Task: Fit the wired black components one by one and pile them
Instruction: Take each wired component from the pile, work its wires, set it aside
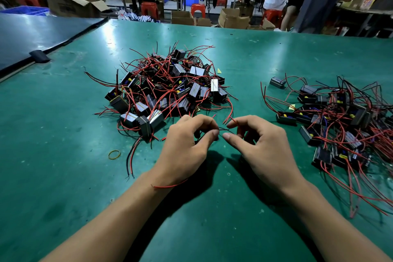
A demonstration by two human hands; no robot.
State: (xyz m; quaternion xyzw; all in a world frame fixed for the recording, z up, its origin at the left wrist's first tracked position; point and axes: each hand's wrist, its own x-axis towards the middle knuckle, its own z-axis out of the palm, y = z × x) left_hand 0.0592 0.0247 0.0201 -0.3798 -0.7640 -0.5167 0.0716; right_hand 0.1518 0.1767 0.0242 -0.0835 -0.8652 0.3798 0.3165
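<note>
The left hand (187, 147) and right hand (263, 144) each pinch thin wires (223, 129). One component pile (170, 89) lies ahead of them, a second pile (340, 117) to the right. One rubber band (114, 154) lies left.

Left grip (187, 144) and right grip (261, 144) pinch thin wires (223, 129) over the green worktop (63, 134).
A tangled heap of wired black components (168, 89) lies just beyond them; a looser spread (340, 117) sits right, a rubber band (114, 154) left.
</note>
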